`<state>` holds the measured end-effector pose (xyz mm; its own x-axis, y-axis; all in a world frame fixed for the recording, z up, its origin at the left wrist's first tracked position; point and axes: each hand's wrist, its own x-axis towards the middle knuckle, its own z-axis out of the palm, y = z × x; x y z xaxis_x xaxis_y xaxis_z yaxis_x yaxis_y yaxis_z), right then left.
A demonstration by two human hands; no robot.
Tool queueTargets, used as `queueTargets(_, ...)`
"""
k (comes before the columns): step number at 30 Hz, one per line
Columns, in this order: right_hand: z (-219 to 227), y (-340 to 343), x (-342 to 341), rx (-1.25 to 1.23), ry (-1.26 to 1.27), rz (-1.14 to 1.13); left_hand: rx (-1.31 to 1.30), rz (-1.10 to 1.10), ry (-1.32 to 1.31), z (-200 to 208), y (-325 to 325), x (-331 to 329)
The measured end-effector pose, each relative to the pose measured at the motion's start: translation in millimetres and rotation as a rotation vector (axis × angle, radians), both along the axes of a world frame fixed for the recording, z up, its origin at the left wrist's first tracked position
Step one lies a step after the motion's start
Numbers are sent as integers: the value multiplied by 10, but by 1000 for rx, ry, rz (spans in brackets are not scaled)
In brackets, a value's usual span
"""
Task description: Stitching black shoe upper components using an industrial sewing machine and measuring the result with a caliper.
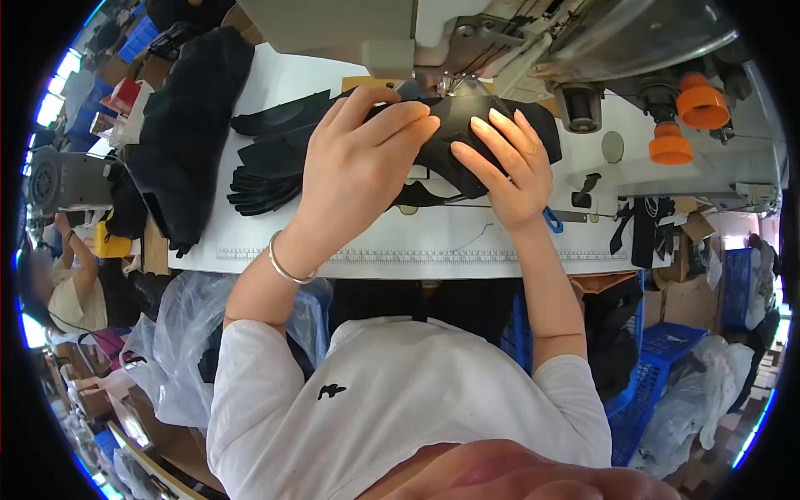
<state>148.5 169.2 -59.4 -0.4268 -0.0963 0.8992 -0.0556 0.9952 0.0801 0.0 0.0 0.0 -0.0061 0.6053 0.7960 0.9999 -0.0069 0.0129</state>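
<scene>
A black fabric piece (pixel 457 125) lies under the needle area of a sewing machine (pixel 333 29). My left hand (pixel 358 154), a bangle at its wrist, has bent fingers pressed together at the left part of that piece; its fingertips pinch the edge near the needle. Stretched out and slightly apart, the fingers of my right hand (pixel 512 167) rest flat on the right part of the fabric. Beside my left hand, a stack of black cut pieces (pixel 267 179) fans out on the white table (pixel 375 262). The needle tip itself is hard to make out.
A large black fabric bundle (pixel 187 125) covers the table's left end. Orange thread-stand cones (pixel 702 102) hang at the upper right. A printed ruler strip (pixel 450 257) runs along the front edge. Blue crates (pixel 654 367) and clear plastic bags (pixel 187 350) stand below; another person (pixel 77 287) sits far left.
</scene>
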Motion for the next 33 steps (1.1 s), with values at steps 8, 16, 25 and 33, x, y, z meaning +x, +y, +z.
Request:
queueTargets(8, 35, 52, -37, 0, 10, 23, 20, 4, -6, 22, 43, -13)
queueTargets(16, 56, 68, -32, -4, 2, 20, 37, 4, -21, 15, 65, -6)
queueTargets(25, 83, 69, -31, -8, -12, 20, 114, -17, -62, -60, 97, -25)
queueTargets(33, 140, 106, -44, -24, -48, 5, 144, -10, -111, -77, 131, -44)
